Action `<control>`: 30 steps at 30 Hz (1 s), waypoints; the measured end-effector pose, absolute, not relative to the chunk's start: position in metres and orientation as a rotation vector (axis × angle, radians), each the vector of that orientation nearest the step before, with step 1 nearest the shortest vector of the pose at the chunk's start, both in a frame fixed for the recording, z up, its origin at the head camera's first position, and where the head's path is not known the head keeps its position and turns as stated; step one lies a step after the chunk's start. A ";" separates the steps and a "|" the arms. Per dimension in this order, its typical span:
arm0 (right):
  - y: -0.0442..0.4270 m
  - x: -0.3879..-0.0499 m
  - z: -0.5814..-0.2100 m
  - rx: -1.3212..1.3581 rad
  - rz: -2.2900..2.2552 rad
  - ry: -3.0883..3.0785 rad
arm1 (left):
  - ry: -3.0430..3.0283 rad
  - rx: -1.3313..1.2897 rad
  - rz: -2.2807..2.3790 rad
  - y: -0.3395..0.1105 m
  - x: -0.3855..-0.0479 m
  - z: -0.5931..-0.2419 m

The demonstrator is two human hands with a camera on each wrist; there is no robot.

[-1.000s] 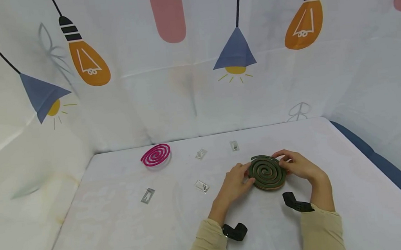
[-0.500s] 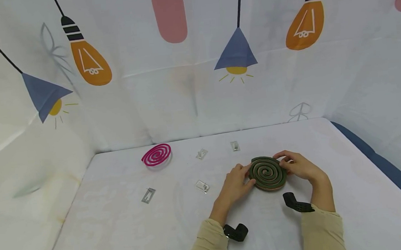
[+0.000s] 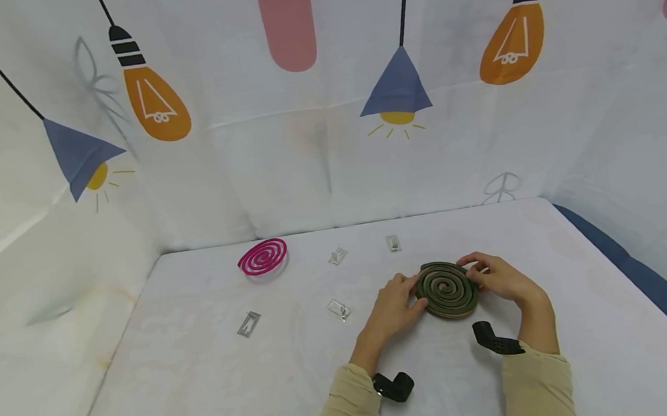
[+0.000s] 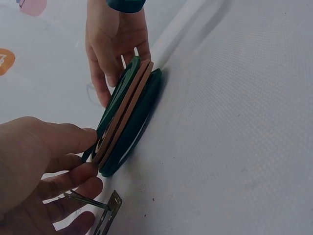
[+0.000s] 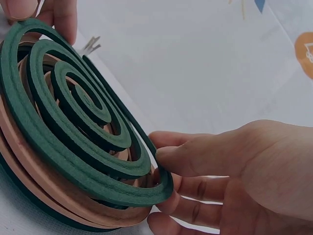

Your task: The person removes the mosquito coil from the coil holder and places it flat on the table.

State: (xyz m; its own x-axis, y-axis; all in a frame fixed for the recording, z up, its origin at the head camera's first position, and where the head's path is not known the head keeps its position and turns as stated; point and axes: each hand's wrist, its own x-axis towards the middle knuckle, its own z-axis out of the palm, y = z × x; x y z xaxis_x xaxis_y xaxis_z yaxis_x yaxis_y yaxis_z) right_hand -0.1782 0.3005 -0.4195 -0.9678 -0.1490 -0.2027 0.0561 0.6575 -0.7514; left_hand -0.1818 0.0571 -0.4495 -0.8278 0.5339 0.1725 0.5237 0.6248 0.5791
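A stack of green and brown mosquito coils [image 3: 447, 290] lies at the table's right side, a green one on top. In the left wrist view, brown layers [image 4: 128, 110] show between green ones. My left hand [image 3: 393, 304] holds the stack's left edge between thumb and fingers. From the right side, my right hand [image 3: 500, 276] pinches the opposite edge; in the right wrist view its thumb [image 5: 183, 159] rests at the top green coil's rim and the other fingers lie lower. The stack's underside is hidden.
A magenta mosquito coil [image 3: 263, 257] sits at the back left, seemingly raised and tilted. Several small metal coil stands lie on the white tabletop, among them one stand [image 3: 248, 324] at left and another stand [image 3: 338, 310] near my left hand. A printed white curtain [image 3: 283, 166] hangs behind.
The head view has shifted slightly. Both hands stay at the stack's edges, and a little more brown shows between the top green coil's turns.
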 end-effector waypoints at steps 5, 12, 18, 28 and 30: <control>0.300 -0.177 -0.419 -0.075 -1.217 2.628 | 2.811 0.905 1.005 0.057 -0.182 -0.450; 0.300 -0.177 -0.419 -0.061 -1.212 2.629 | 2.822 0.919 0.985 0.057 -0.182 -0.449; 0.299 -0.178 -0.419 -0.018 -1.215 2.620 | 2.820 0.909 0.991 0.057 -0.182 -0.449; 0.299 -0.179 -0.418 -0.003 -1.213 2.674 | 2.809 0.936 1.070 0.054 -0.185 -0.448; 0.299 -0.179 -0.418 -0.004 -1.224 2.697 | 2.808 0.929 1.094 0.052 -0.186 -0.447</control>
